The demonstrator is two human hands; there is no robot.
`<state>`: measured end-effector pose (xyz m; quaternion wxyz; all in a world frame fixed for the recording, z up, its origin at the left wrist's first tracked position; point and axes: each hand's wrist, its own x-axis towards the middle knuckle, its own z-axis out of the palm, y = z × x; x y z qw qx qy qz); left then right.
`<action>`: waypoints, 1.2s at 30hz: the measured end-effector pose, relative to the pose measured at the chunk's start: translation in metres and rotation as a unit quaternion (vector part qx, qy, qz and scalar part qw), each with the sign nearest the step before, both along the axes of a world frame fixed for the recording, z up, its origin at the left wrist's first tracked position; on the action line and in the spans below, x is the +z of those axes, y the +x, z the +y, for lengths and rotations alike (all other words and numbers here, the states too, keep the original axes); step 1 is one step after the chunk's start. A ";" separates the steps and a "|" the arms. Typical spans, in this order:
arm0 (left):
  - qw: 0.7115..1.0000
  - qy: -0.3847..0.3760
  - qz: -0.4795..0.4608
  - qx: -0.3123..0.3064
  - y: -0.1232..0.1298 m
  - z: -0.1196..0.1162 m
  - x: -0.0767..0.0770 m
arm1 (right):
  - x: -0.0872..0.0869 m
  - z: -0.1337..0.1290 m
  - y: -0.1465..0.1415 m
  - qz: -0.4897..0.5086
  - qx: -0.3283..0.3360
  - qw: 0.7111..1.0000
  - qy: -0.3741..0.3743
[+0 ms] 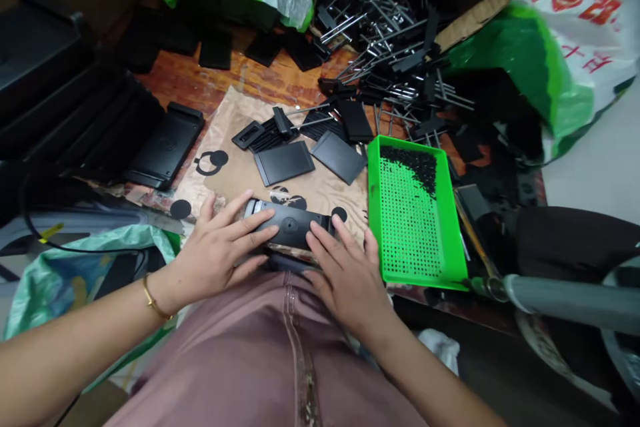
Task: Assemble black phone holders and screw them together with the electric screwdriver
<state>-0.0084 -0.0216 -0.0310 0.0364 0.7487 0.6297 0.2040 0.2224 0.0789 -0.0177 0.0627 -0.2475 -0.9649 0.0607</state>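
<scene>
Both my hands grip a flat black plastic phone-holder body (289,223) from either side, low on a sheet of brown kraft paper (250,173). My left hand (223,247), with a gold bangle at the wrist, has its fingers across the holder's left half. My right hand (345,277) presses its fingertips onto the right end. Beyond the hands lie two flat black rectangular plates (283,163) (339,157), and a ribbed black part with metal rods (273,133) lies behind them.
A green perforated tray (407,213) with small black pieces stands right of my right hand. Stacked black holders (165,145) lie left. A heap of metal rods and black parts (390,40) rises behind, among green-and-white bags (545,67). A grey pipe (575,303) crosses lower right.
</scene>
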 end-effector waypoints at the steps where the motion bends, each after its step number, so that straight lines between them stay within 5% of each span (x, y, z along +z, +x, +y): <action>1: 1.000 0.000 0.004 0.001 0.000 -0.001 -0.002 | -0.002 0.000 0.000 -0.006 -0.007 1.000 0.002; 14: 0.999 -0.021 0.027 -0.006 0.004 0.008 0.007 | 0.009 -0.002 -0.016 -0.008 -0.040 0.999 0.004; 36: 1.000 -0.023 0.013 0.018 0.001 0.010 0.001 | -0.001 0.017 -0.020 0.035 -0.057 0.998 -0.015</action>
